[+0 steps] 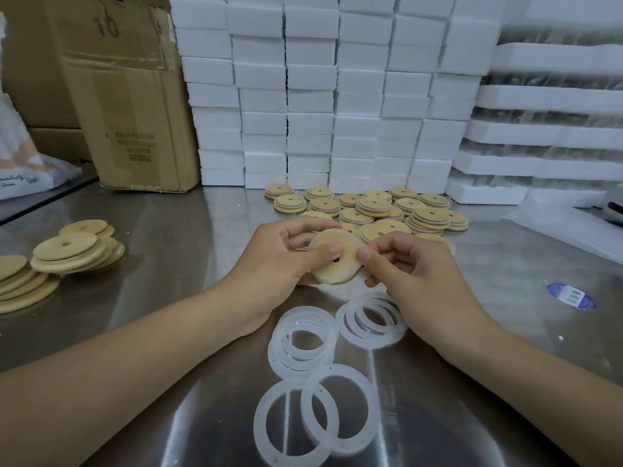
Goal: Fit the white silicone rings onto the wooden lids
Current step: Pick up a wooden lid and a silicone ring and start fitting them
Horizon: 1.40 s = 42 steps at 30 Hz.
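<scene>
Steel table [175, 230] carries everything. I take the held lid [325, 273] at mid-view as my reference.

- Far behind it: wall of white foam blocks [310, 96], stacked high.
- Behind it and to its left: cardboard box [135, 112], creased, standing on the table.
- Just behind it: heap of lids [374, 207], pale bands showing at many rims.
- Well to its left: bare lids [74, 251] in slumped stacks.
- In front of it, flat on the table: loose rings [303, 338], white, translucent, overlapping in clusters.

Left hand [283, 261] grips the held lid, thumb pressed on its upper face near the centre hole, fingers curled behind. Right hand [414, 274] pinches its right edge between thumb and forefinger, other fingers curled.

Held lid is off the table and tilted toward me. A whitish rim shows along its lower edge.

Well to its right: blue sticker [573, 296] on the table.
</scene>
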Motion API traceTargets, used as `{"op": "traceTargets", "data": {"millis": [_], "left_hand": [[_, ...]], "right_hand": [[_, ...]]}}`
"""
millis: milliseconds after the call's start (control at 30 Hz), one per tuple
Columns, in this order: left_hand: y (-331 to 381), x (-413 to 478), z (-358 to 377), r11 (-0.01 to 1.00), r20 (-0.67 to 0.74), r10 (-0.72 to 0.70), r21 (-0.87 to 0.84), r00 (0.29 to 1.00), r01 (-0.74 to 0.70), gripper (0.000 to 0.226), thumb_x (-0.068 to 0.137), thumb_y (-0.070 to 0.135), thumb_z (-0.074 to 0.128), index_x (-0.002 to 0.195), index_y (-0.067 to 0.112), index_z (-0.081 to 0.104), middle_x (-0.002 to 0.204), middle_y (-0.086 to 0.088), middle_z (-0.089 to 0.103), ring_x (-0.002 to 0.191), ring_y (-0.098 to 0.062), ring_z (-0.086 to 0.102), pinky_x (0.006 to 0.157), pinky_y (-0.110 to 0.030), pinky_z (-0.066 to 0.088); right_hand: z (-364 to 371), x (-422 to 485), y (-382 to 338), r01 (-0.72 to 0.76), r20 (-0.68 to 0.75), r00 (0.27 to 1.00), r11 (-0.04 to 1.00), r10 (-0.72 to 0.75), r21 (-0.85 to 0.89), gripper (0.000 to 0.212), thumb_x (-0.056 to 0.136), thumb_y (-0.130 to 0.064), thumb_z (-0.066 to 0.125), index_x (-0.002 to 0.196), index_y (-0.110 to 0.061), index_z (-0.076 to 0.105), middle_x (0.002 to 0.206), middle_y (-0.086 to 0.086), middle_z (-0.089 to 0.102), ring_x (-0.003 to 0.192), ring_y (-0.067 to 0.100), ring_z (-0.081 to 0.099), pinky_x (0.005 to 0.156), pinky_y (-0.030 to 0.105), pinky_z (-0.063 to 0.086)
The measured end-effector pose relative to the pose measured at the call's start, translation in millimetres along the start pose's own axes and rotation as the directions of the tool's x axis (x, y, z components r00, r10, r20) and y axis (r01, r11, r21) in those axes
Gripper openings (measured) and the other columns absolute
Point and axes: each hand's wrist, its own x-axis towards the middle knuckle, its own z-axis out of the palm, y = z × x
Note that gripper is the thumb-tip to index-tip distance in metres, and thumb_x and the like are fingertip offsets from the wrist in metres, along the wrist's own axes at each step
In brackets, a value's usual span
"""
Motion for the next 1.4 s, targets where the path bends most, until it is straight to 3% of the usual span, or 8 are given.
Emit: {"op": "traceTargets", "data": {"millis": [200, 367, 533, 633, 767, 867, 1200, 1400], "left_hand": [[3.1, 0.7, -5.2, 0.975, -0.043, -0.052, -0.219, 0.998, 0.041, 0.043, 0.085, 0.020, 0.080, 0.127, 0.012, 0.073, 0.117, -0.008, 0.082, 0.102, -0.022, 0.081, 0.078, -0.030, 0.065], [-0.6, 2.1, -6.2, 0.987, -0.002, -0.024, -0.162, 1.000, 0.024, 0.046, 0.081, 0.025, 0.083, 0.126, 0.017, 0.074, 0.118, -0.005, 0.082, 0.105, -0.020, 0.080, 0.081, -0.030, 0.064], [-0.4, 2.6, -7.6, 0.981, 0.000, -0.023, -0.194, 1.000, 0.022, 0.045, 0.084, 0.021, 0.081, 0.127, 0.014, 0.071, 0.119, -0.008, 0.081, 0.104, -0.020, 0.079, 0.083, -0.034, 0.066], [0.5, 3.8, -8.0, 0.980, 0.011, -0.044, -0.191, 0.999, 0.046, 0.044, 0.079, 0.020, 0.083, 0.121, 0.015, 0.070, 0.117, -0.011, 0.081, 0.096, -0.019, 0.077, 0.079, -0.033, 0.065], [-0.5, 3.8, -3.8, 0.997, 0.090, -0.055, -0.047, 0.994, 0.059, 0.047, 0.078, 0.015, 0.086, 0.123, 0.014, 0.076, 0.107, -0.007, 0.082, 0.094, -0.019, 0.079, 0.075, -0.025, 0.063], [-2.4, 3.1, -1.0, 0.999, 0.108, -0.051, 0.018, 0.993, 0.049, 0.034, 0.086, 0.010, 0.084, 0.120, 0.014, 0.080, 0.110, -0.010, 0.083, 0.098, -0.021, 0.080, 0.082, -0.030, 0.066], [1.0, 3.3, -2.8, 0.999, 0.093, -0.045, -0.002, 0.995, 0.045, 0.035, 0.087, 0.008, 0.083, 0.122, 0.012, 0.079, 0.115, -0.011, 0.081, 0.100, -0.021, 0.080, 0.073, -0.029, 0.065], [1.4, 1.8, -6.4, 0.998, 0.096, -0.058, -0.008, 0.994, 0.059, 0.041, 0.078, 0.020, 0.085, 0.118, 0.015, 0.080, 0.115, -0.012, 0.081, 0.100, -0.022, 0.079, 0.076, -0.033, 0.066]], "right_hand": [[7.3, 3.4, -2.9, 0.030, 0.052, 0.998, 0.999, -0.029, -0.013, 0.014, 0.101, -0.019, 0.069, 0.090, -0.013, 0.074, 0.082, 0.008, 0.073, 0.076, 0.020, 0.069, 0.076, 0.029, 0.056], [4.9, -0.6, -0.4, -0.013, 0.036, 0.999, 0.999, 0.011, 0.052, 0.014, 0.099, -0.019, 0.072, 0.087, -0.012, 0.074, 0.074, 0.001, 0.070, 0.067, 0.009, 0.065, 0.064, 0.013, 0.050], [5.8, -2.0, -0.7, -0.034, 0.085, 0.996, 0.997, 0.029, 0.063, 0.012, 0.096, -0.017, 0.077, 0.085, -0.012, 0.075, 0.067, -0.004, 0.067, 0.067, 0.013, 0.064, 0.064, 0.017, 0.052], [4.4, -2.5, -2.5, -0.022, 0.032, 0.999, 0.996, 0.019, 0.086, 0.011, 0.097, -0.014, 0.075, 0.086, -0.013, 0.076, 0.072, -0.002, 0.071, 0.068, 0.011, 0.065, 0.067, 0.016, 0.051], [0.9, -3.7, -6.2, 0.010, -0.053, 0.999, 0.996, -0.006, 0.084, 0.010, 0.098, -0.013, 0.072, 0.089, -0.015, 0.076, 0.079, -0.001, 0.072, 0.073, 0.008, 0.063, 0.068, 0.013, 0.047], [0.3, -4.1, -6.8, 0.005, -0.031, 1.000, 0.998, -0.004, 0.060, 0.011, 0.099, -0.014, 0.071, 0.089, -0.014, 0.076, 0.083, 0.000, 0.074, 0.076, 0.008, 0.062, 0.070, 0.016, 0.046], [1.8, -2.5, -4.4, -0.025, -0.049, 0.998, 0.995, 0.030, 0.095, 0.020, 0.104, -0.015, 0.063, 0.085, -0.017, 0.071, 0.070, -0.016, 0.061, 0.062, -0.003, 0.053, 0.060, 0.007, 0.040], [1.3, -4.5, -7.6, 0.001, 0.009, 1.000, 0.999, -0.002, 0.053, 0.014, 0.102, -0.018, 0.067, 0.090, -0.016, 0.073, 0.078, -0.003, 0.068, 0.075, 0.009, 0.060, 0.071, 0.015, 0.049]]}}
